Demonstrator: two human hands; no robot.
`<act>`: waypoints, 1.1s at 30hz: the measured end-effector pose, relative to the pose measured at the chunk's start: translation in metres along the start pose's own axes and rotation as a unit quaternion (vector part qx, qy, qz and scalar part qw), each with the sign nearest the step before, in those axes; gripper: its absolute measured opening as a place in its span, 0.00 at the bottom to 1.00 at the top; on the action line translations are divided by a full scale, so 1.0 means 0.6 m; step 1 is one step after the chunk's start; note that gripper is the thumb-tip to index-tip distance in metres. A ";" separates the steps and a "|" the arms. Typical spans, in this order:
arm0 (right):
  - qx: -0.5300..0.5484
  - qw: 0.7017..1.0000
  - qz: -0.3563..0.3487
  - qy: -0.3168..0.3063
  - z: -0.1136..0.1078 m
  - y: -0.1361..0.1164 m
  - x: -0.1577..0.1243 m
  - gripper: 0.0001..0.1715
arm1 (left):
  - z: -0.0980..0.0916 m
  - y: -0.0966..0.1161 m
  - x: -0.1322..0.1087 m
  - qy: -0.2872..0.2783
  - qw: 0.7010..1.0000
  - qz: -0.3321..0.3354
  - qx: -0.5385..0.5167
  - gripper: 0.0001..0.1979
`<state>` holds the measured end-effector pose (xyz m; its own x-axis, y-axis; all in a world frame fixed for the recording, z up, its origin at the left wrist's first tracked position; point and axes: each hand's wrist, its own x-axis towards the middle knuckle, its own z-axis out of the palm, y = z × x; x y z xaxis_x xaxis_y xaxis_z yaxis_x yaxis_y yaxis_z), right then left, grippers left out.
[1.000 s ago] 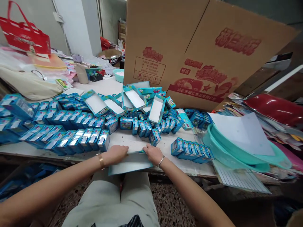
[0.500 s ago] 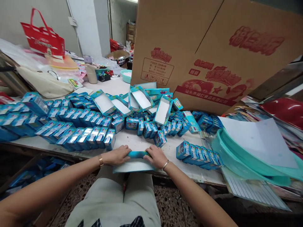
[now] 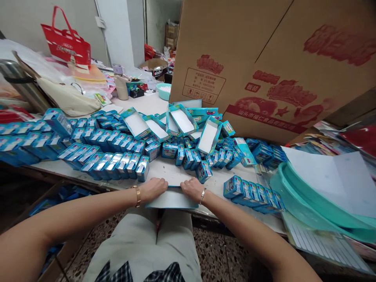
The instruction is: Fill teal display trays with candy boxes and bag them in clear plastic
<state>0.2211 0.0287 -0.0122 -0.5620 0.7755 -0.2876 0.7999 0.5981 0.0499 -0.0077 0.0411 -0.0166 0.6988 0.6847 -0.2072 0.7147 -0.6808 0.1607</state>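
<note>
At the table's front edge lies a partly folded cardboard box, its white inside facing me and a thin blue edge along the far side. My left hand is closed on its far left corner. The far right corner is in the closed fingers of my right hand. Beyond my hands, a heap of open blue display boxes with white insides lies on top of small blue packs. Rows of blue tins stand to the left, and a short leaning row of them is at the right.
A large brown carton stands at the back right. Turquoise basins with white sheets sit at the right edge. A red bag, a cream pouch and a steel flask are at the back left.
The blue far flap of the box has folded over, so that only a thin blue edge shows. My fingers have curled in more tightly. The view has shifted slightly left.
</note>
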 end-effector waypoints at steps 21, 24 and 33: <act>0.250 0.895 0.359 0.090 -0.003 -0.062 0.010 0.24 | 0.037 0.101 -0.044 0.113 0.954 -0.220 -0.169 0.28; 0.220 0.904 0.356 0.087 -0.022 -0.052 0.031 0.27 | 0.029 0.101 -0.043 0.174 0.918 -0.234 -0.270 0.25; 0.333 0.870 0.150 0.331 -0.026 -0.076 0.023 0.27 | 0.074 0.046 -0.182 0.549 0.673 -0.321 -0.377 0.35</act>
<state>0.1738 0.0153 -0.0038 -0.1294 0.9545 0.2687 0.7524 0.2710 -0.6004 -0.0657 -0.0637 -0.0322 -0.4562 0.8360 0.3050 0.4042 -0.1107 0.9080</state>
